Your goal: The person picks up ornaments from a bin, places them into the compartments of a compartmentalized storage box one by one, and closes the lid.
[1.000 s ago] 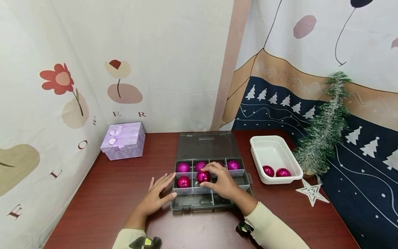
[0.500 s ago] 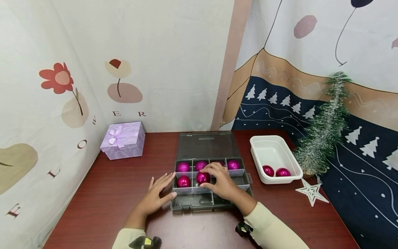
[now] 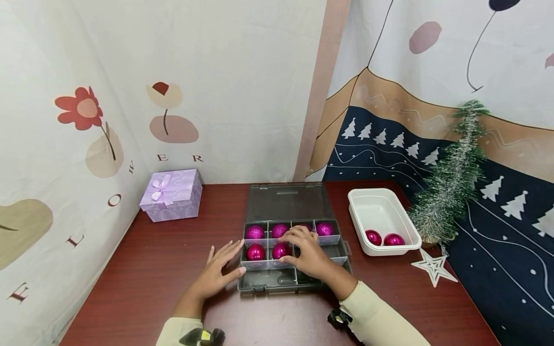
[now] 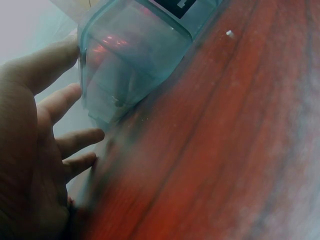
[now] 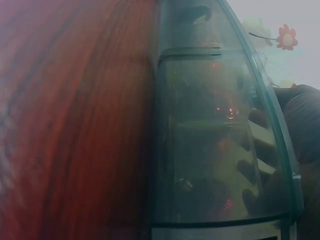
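Note:
In the head view my right hand (image 3: pixel 309 252) holds a shiny magenta Christmas ball (image 3: pixel 281 251) between thumb and fingers. The ball sits down in a middle-row compartment of a dark clear divided box (image 3: pixel 266 278), level with another shiny ball (image 3: pixel 256 252) to its left. Sparkly magenta balls (image 3: pixel 255 232) fill back-row compartments; my right fingers partly hide one. My left hand (image 3: pixel 218 274) rests at the box's left edge, fingers spread. In the left wrist view, that hand (image 4: pixel 35 135) touches the box wall (image 4: pixel 135 60). The right wrist view shows fingers (image 5: pixel 265 145) through the box's translucent side.
Right of the box stands a white tub (image 3: pixel 383 202) with two magenta balls (image 3: pixel 394 239). A white star (image 3: pixel 434 266) and a small frosted tree (image 3: pixel 454 187) are farther right. At the back left sits a lilac gift box (image 3: pixel 170 195). The box lid (image 3: pixel 290 202) lies folded back.
My right hand has lowered the shiny ball into the compartment, with the fingers shifting slightly downward. The left hand has stayed at the box's edge.

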A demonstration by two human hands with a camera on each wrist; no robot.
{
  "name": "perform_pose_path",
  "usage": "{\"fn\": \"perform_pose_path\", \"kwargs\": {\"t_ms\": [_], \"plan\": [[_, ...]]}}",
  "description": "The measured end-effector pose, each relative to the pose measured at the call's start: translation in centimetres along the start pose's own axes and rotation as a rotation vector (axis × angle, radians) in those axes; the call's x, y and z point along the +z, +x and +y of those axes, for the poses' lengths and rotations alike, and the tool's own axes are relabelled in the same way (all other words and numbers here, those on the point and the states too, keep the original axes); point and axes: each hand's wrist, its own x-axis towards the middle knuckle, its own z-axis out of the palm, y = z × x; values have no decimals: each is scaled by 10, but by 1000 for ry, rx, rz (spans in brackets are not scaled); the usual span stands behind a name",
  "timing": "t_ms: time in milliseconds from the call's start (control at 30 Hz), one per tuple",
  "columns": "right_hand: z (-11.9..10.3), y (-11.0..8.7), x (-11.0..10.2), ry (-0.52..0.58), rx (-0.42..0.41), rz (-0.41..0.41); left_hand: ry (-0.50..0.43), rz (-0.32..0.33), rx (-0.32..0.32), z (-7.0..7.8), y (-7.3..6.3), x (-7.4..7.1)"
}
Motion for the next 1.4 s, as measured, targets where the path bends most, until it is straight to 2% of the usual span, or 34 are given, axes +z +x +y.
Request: {"fn": "perform_pose_path", "kwargs": {"t_ms": [233, 500, 700, 900, 1167, 1400], "plan": [[1, -1, -5, -1, 8, 12, 11, 7, 10, 0, 0, 1], [6, -4, -20, 22, 10, 58, 10, 12, 13, 1, -1, 0], [14, -10, -35, 28, 14, 103, 11, 20, 15, 2, -1, -1], [22, -16, -52, 12, 54, 110, 7, 5, 3, 2, 0, -1], [40, -21, -72, -24, 38, 164, -2, 3, 5, 0, 0, 0], [53, -29, -96, 48, 104, 180, -6, 7, 5, 0, -1, 0]]}}
